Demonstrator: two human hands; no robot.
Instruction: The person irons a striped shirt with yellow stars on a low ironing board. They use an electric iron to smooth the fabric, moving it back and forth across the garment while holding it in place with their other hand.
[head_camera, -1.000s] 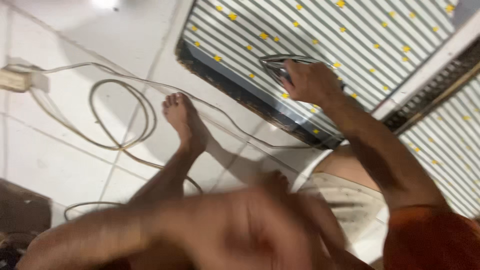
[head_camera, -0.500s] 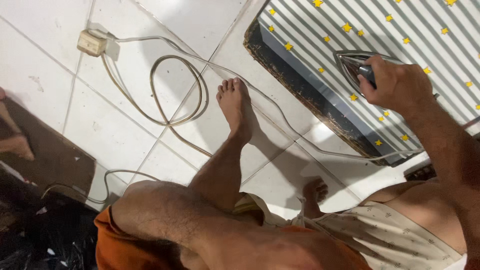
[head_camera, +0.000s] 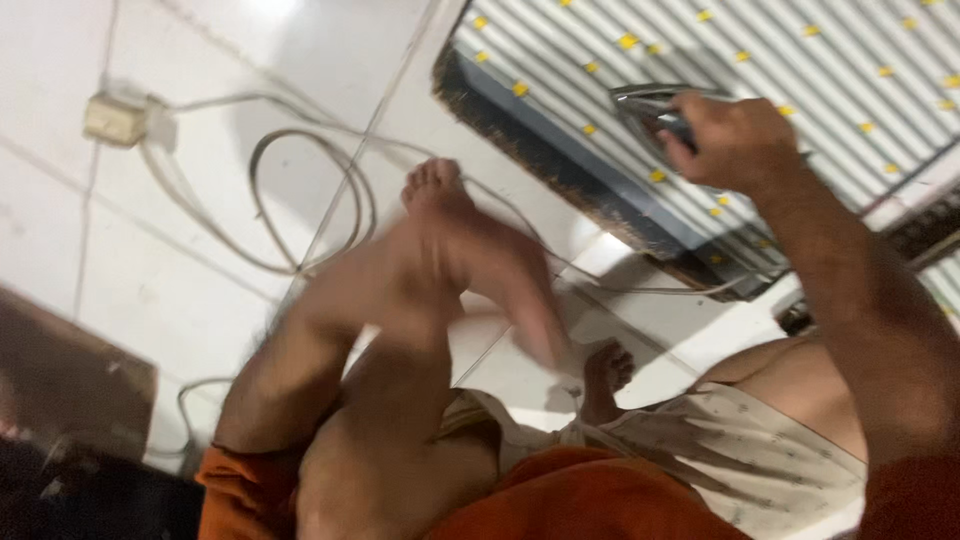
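Note:
My right hand grips the handle of a metal clothes iron. The iron rests on a white-and-grey striped cloth with small yellow dots, spread over a thick dark-edged pad on the floor. My left hand is a motion blur in mid-frame, over my raised leg. Its fingers are stretched out and nothing shows in it. My bare foot lies on the tiles just left of the pad.
A white tiled floor carries a looped pale cord running from a small socket box. A dark brown mat lies at the left. My other foot, a cream patterned cloth and orange fabric fill the bottom.
My left hand has swung up into mid-frame across my leg. The view shifted slightly; my right hand stays on the iron on the striped cloth.

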